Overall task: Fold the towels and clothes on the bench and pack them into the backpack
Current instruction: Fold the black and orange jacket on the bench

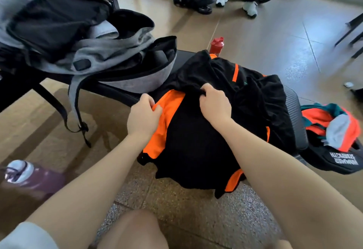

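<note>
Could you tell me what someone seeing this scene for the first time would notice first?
Most likely the black and orange garment spread over the bench at centre, with the left hand pinching its orange edge and the right hand gripping a black fold. Next, the open grey backpack on the bench's left end, then the crumpled orange, teal and grey clothes at right.

White lettering is seen upside down on the black bag at near right; it cannot be read.
</note>
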